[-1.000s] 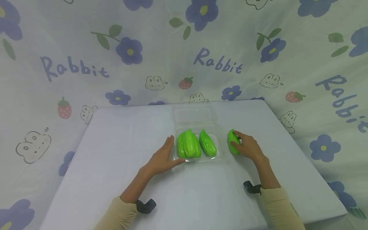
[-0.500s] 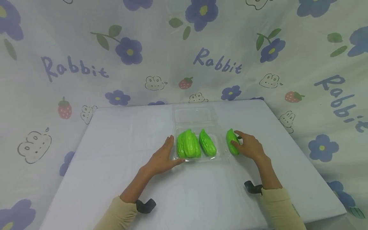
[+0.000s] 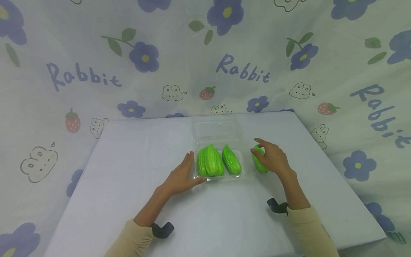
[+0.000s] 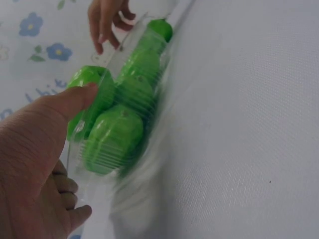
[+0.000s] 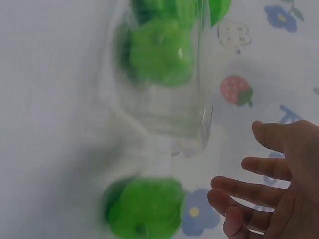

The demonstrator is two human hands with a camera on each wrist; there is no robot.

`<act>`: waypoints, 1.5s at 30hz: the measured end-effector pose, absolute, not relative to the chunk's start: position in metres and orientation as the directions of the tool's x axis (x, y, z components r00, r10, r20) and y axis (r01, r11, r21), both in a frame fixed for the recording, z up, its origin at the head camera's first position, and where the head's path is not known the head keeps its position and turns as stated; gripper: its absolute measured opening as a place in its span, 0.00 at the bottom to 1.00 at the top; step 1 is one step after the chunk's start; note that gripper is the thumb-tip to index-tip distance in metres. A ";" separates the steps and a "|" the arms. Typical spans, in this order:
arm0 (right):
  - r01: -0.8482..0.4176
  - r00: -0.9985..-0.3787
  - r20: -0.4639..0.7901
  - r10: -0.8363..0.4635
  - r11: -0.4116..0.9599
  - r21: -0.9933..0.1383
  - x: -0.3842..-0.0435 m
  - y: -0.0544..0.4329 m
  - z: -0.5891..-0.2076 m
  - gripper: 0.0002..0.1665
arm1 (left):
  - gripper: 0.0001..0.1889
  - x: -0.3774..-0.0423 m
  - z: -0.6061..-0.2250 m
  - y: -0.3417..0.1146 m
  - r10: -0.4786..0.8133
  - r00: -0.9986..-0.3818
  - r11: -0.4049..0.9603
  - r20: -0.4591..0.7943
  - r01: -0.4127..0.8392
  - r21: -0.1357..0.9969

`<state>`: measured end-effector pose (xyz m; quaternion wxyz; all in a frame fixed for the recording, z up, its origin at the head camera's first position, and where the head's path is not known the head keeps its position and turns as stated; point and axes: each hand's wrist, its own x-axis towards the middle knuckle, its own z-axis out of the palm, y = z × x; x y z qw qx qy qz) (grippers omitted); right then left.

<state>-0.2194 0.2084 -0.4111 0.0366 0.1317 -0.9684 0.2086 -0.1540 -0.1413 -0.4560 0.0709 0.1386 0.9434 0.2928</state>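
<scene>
A clear plastic clamshell box (image 3: pixel 245 162) lies on the table, holding several glossy green bitter melons. Bunched at its left are some of these bitter melons (image 3: pixel 210 161); another bitter melon (image 3: pixel 232 160) leans apart toward the middle. My left hand (image 3: pixel 178 182) rests against the box's left front corner, fingers straight along the side. In the left wrist view its thumb (image 4: pixel 75 99) lies over the rim. Outside the box, on the right, lies a loose bitter melon (image 3: pixel 258 165). My right hand (image 5: pixel 279 184) hovers over and beside it, fingers spread and apart from it, holding nothing.
The box's open lid (image 3: pixel 215 129) lies flat behind it. A white cloth covers the table (image 3: pixel 135 153). Behind and at the sides hangs a curtain (image 3: pixel 179 43) printed with flowers and rabbits. Dark wrist mounts (image 3: pixel 162 230) stick out from both sleeves.
My right hand nudged the loose bitter melon slightly left, then let go of it; its fingers lifted and moved up and left over it. The left hand and box stayed put.
</scene>
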 end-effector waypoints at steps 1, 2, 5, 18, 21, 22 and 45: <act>-0.279 -0.960 0.131 -0.246 0.873 -0.400 -0.220 0.203 -0.410 0.34 | 0.60 -0.154 -0.456 -0.141 0.303 -0.952 0.792 -0.053 0.220 0.570; -0.288 -0.958 0.135 -0.255 0.867 -0.407 -0.220 0.197 -0.409 0.34 | 0.60 -0.154 -0.456 -0.141 0.303 -0.951 0.792 -0.053 0.221 0.569; -0.327 -0.945 0.151 -0.290 0.839 -0.436 -0.220 0.178 -0.408 0.34 | 0.60 -0.154 -0.456 -0.141 0.303 -0.952 0.791 -0.051 0.221 0.570; -0.451 -0.882 0.146 -0.448 0.714 -0.535 -0.206 0.104 -0.416 0.48 | 0.61 -0.154 -0.457 -0.140 0.302 -0.952 0.792 -0.046 0.223 0.569; -0.453 -0.879 0.133 -0.457 0.716 -0.532 -0.202 0.094 -0.418 0.50 | 0.61 -0.154 -0.457 -0.140 0.304 -0.952 0.790 -0.045 0.226 0.570; -0.454 -0.878 0.132 -0.460 0.715 -0.532 -0.202 0.091 -0.419 0.50 | 0.61 -0.154 -0.457 -0.140 0.304 -0.952 0.790 -0.043 0.226 0.570; -0.484 -0.866 0.176 -0.467 0.698 -0.528 -0.200 0.078 -0.421 0.33 | 0.59 -0.153 -0.458 -0.141 0.303 -0.953 0.787 -0.021 0.238 0.569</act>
